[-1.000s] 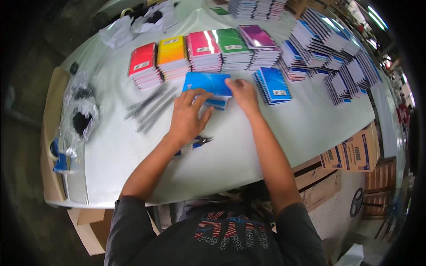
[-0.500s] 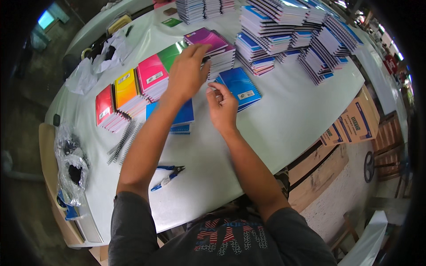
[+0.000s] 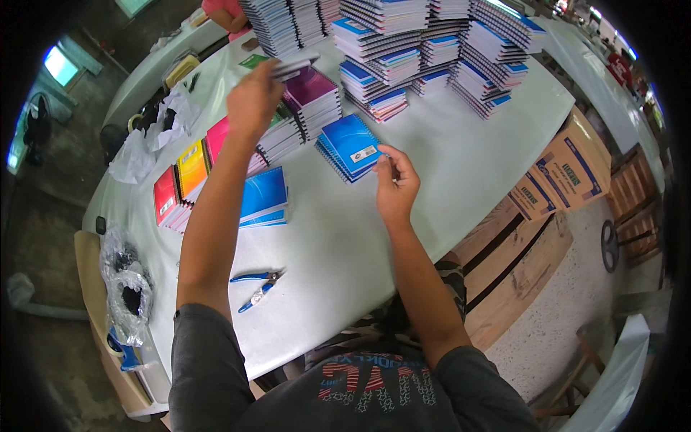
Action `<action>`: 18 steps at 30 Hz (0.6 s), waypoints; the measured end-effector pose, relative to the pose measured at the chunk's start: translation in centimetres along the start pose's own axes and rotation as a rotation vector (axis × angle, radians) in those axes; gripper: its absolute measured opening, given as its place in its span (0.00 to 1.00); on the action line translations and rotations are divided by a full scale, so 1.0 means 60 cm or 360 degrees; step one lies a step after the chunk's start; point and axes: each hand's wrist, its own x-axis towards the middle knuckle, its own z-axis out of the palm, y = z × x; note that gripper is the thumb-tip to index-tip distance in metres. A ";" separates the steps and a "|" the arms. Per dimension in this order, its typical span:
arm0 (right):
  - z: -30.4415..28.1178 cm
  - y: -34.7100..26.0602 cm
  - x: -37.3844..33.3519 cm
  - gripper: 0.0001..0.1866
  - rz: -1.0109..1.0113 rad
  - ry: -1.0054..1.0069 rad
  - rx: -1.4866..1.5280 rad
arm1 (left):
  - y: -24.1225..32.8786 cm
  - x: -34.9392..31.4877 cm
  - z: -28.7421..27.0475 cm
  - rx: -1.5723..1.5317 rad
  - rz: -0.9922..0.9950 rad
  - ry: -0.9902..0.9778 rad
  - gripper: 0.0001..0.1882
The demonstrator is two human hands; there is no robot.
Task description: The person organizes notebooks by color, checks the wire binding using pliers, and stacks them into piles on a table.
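Observation:
My left hand [image 3: 253,104] is closed on a thin notebook [image 3: 296,66], seen nearly edge-on and raised over the stack of purple notebooks [image 3: 314,92]. Its cover is mostly hidden. To the right, a small pile of blue spiral notebooks [image 3: 347,142] lies on the table. The curled fingers of my right hand [image 3: 399,183] are at that pile's right corner, thumb and forefinger around it. More blue notebooks [image 3: 265,193] lie beside my left forearm. Red [image 3: 165,196], yellow [image 3: 192,167] and pink [image 3: 217,137] notebook stacks run in a row, partly covered by my arm.
Tall stacks of spiral notebooks [image 3: 381,54] stand at the back. Blue-handled cutters [image 3: 260,288] lie near me. Clear plastic wrap [image 3: 128,288] is at the left edge, plastic bags [image 3: 137,155] farther back. A cardboard box [image 3: 565,169] stands past the right edge. Another person's arm [image 3: 229,16] shows beyond the table.
My left hand has lifted a notebook off the purple stack and moved left with it. My right hand has shifted to the blue pile's right corner. The whole view has swung somewhat.

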 end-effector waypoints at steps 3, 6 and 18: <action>-0.031 -0.035 0.004 0.13 -0.0105 0.0031 0.0267 | 0.074 -0.030 -0.098 -0.0351 0.0230 0.0235 0.15; -0.068 -0.085 -0.016 0.21 0.0100 -0.0753 0.0787 | 0.124 -0.107 -0.119 -0.0987 0.0095 -0.0625 0.16; -0.148 -0.091 -0.088 0.11 0.0572 -0.0423 0.0362 | 0.102 -0.346 0.050 -0.0757 -0.0320 -0.0361 0.14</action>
